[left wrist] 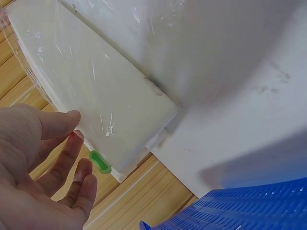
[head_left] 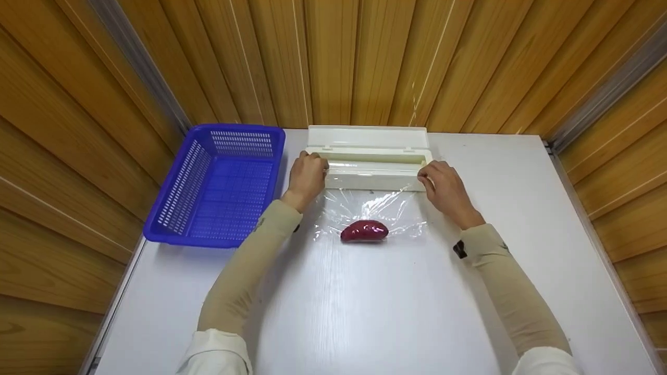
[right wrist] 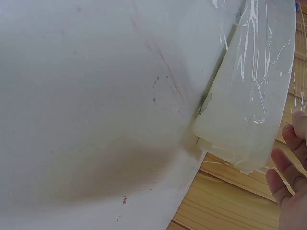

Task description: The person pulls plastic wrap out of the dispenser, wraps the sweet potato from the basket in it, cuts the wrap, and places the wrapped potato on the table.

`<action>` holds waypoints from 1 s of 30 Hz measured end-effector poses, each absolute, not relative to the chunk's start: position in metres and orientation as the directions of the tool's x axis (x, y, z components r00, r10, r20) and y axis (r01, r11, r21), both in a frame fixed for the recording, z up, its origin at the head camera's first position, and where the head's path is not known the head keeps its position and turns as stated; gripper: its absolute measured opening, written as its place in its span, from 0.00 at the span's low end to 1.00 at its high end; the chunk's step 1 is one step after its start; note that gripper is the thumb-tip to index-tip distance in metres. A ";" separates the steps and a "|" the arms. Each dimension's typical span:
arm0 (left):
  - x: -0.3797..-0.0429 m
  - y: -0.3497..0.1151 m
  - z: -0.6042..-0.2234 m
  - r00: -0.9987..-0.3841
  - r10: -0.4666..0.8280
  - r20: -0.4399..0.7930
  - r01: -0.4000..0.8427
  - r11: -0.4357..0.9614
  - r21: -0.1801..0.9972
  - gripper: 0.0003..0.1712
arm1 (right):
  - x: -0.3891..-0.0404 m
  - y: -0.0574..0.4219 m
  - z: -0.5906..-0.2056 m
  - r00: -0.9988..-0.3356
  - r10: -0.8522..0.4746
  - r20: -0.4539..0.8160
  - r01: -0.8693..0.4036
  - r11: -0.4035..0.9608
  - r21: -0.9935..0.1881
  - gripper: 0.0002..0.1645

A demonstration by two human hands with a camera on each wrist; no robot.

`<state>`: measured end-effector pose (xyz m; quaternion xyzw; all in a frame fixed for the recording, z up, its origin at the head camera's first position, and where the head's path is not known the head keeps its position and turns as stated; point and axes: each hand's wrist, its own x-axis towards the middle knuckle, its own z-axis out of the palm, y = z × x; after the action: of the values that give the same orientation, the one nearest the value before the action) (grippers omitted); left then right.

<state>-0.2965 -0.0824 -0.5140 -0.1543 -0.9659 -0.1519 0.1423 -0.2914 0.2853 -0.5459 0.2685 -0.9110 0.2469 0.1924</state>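
Observation:
A white cling film dispenser box (head_left: 372,182) lies at the back of the table with its lid tipped back and a film roll inside. Clear cling film (head_left: 406,208) stretches from the box over its front wall and down the table. On its near part rests a reddish-purple sweet potato (head_left: 365,230). My left hand (head_left: 308,176) pinches the film between thumb and index finger at the box's left end. At the right end, my right hand (head_left: 443,187) pinches the film likewise. In the left wrist view, a green piece (left wrist: 100,162) shows at the box's end.
A blue plastic basket (head_left: 279,151) with slotted walls stands on the table left of the box, close beside my left forearm. Wood-panelled walls (head_left: 333,62) rise behind and on both sides of the white table (head_left: 365,302).

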 end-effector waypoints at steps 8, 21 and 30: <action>-0.297 -0.085 -0.515 -0.896 0.274 0.351 0.373 0.891 0.257 0.10 | -0.287 0.287 -0.544 -0.792 -0.392 0.469 -0.578 0.730 -0.366 0.04; -0.288 -0.088 -0.508 -0.911 0.295 0.287 0.361 0.909 0.209 0.05 | -0.279 0.286 -0.537 -0.798 -0.383 0.466 -0.571 0.729 -0.378 0.04; -0.279 -0.092 -0.498 -0.916 0.324 0.237 0.374 0.903 0.210 0.05 | -0.271 0.285 -0.531 -0.789 -0.363 0.496 -0.577 0.715 -0.394 0.03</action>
<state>-0.2788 -0.0924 -0.4981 -0.1799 -0.9705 -0.1267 0.0987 -0.2713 0.2855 -0.5310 0.2594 -0.9053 0.2738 0.1952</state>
